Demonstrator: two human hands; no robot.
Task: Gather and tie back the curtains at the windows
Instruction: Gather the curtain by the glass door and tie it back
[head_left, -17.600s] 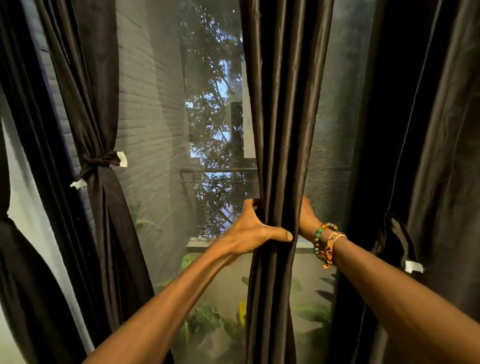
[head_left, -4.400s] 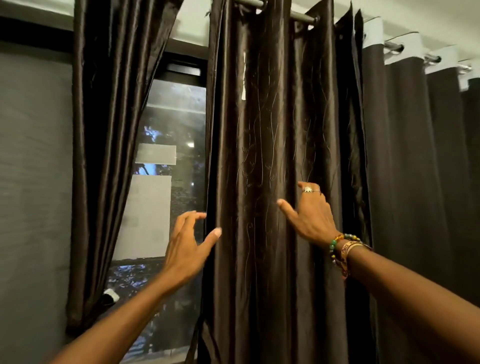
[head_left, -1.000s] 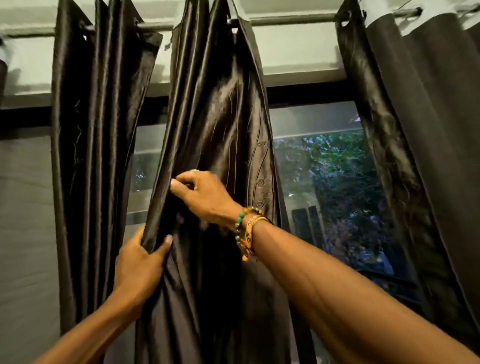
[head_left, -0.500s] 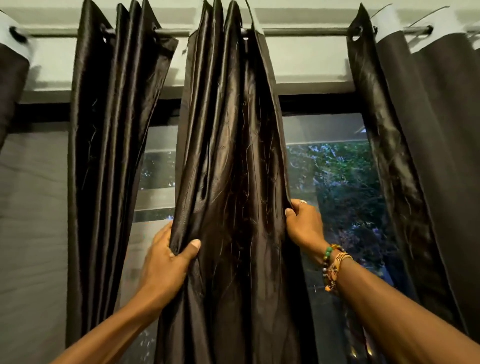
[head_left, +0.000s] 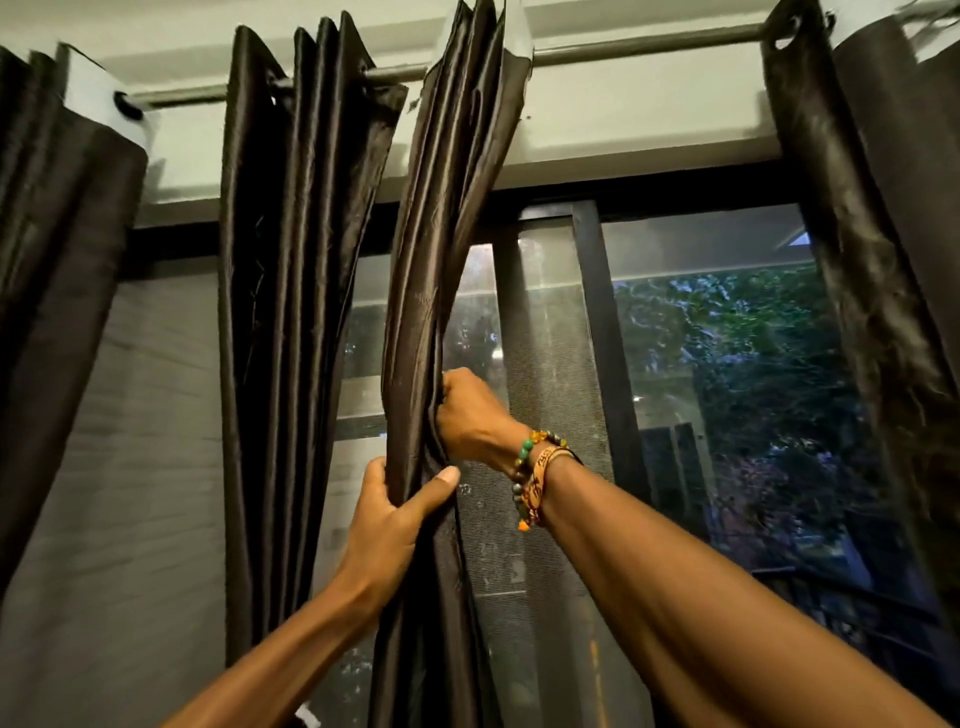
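The person stood close to the window (head_left: 727, 395) with both arms raised to the middle curtain (head_left: 436, 234), which hung from the rod (head_left: 639, 44) bunched into a narrow column of dark, glossy folds. The left hand (head_left: 387, 519) gripped the bundle from its left side, fingers wrapped behind the cloth and the thumb laid across the front. Just above it the right hand (head_left: 470, 410) held the bundle's right edge, its fingers curled tight into the fabric; beaded bracelets (head_left: 535, 467) sat on that wrist. Just to the left hung a second curtain (head_left: 296, 312), also drawn into pleats, and a third curtain (head_left: 52, 312) hung at the far left. A fourth curtain (head_left: 883, 260) draped down the right side. Between it and the held bundle the glass showed a dark frame and green trees outside
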